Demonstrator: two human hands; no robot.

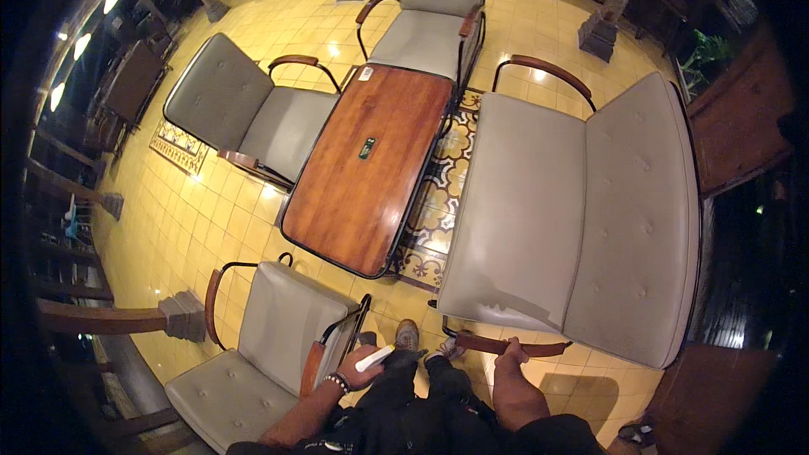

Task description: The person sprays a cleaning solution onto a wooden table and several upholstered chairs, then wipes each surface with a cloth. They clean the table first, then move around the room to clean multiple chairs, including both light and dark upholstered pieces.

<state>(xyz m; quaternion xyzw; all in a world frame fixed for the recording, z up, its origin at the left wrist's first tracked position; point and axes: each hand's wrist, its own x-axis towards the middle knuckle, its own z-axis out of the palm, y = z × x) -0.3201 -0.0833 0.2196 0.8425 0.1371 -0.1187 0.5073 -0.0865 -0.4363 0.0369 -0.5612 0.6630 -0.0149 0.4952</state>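
In my left hand (359,374), closed around it, is a slim white object (373,359) with a yellow tip; its exact kind does not show. A beaded bracelet circles that wrist. Close beside this hand stands a grey cushioned armchair (291,307) with a wooden armrest (313,368). My right hand (511,355) grips the wooden armrest (543,349) at the near end of a wide grey sofa (522,211). Its fingers wrap over the wood and are partly hidden.
A low wooden table (362,194) with a small dark green item (366,148) stands ahead. Beyond it are a left armchair (291,122) and a far armchair (430,34). A stone-based pillar (181,317) rises at left. Shoes (407,334) are on the yellow tiles (202,244).
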